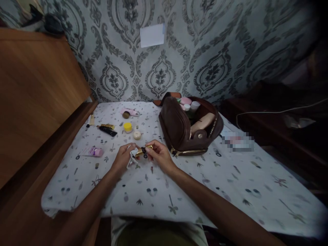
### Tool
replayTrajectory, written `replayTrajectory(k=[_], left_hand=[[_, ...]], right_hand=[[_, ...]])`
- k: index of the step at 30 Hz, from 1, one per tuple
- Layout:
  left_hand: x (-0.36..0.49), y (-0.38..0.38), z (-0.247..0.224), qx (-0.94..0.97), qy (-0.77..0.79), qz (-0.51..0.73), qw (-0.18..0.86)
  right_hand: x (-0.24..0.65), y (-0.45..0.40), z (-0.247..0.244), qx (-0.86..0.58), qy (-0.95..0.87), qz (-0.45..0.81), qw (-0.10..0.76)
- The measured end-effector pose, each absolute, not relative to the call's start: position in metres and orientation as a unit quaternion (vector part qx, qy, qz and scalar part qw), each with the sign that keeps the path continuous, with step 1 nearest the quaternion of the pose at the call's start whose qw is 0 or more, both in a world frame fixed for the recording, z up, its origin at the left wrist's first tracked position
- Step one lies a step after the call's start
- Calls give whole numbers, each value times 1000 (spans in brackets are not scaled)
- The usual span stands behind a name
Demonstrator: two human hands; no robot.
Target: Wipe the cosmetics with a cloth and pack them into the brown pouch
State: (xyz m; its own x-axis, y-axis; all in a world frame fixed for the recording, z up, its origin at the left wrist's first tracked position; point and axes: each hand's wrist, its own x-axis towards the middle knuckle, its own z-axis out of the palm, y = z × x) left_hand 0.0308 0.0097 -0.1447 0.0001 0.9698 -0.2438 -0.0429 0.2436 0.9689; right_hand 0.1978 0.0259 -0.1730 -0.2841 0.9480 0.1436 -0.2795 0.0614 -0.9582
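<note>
My left hand [123, 158] is closed around a crumpled white cloth [132, 153] and the near end of a gold-and-black cosmetic tube [140, 151]. A white strip dangles from the cloth. My right hand [160, 155] pinches the other gold end of this tube with thumb and fingers. Both hands meet just above the table, in front of a round cream-coloured container [137, 135] and a yellow-lidded jar [127, 127]. To the right of my hands stands a brown cosmetic bag [176, 128], unzipped, with several tubes and bottles inside.
On the patterned tablecloth [164, 201] lie a pink tube [132, 112], a black tube [108, 130] beside a gold one [107, 126], and a purple-and-pink tube [96, 151]. A blurred packet [238, 141] lies right of the bag. A wooden cabinet [38, 85] borders the left side.
</note>
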Motion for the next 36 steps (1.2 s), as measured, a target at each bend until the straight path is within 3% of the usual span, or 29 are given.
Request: replayTrajectory(k=[4, 10, 17, 24, 31, 34, 36], left_hand=[[31, 11, -142, 400, 518, 433, 619], [33, 11, -145, 397, 511, 462, 607], [31, 0, -144, 633, 488, 419, 430], [39, 0, -145, 654, 487, 411, 409], [43, -1, -147, 595, 544, 467, 362], [45, -1, -151, 599, 538, 460, 375], [46, 0, -150, 595, 537, 456, 387]], right_hand=[[200, 27, -172, -289, -531, 613, 508], [197, 25, -171, -286, -504, 635, 511], [196, 21, -171, -314, -497, 637, 499], [191, 21, -182, -301, -484, 643, 512], [192, 13, -180, -353, -583, 549, 483], [195, 15, -181, -401, -637, 455, 476], [196, 18, -183, -404, -627, 458, 484]])
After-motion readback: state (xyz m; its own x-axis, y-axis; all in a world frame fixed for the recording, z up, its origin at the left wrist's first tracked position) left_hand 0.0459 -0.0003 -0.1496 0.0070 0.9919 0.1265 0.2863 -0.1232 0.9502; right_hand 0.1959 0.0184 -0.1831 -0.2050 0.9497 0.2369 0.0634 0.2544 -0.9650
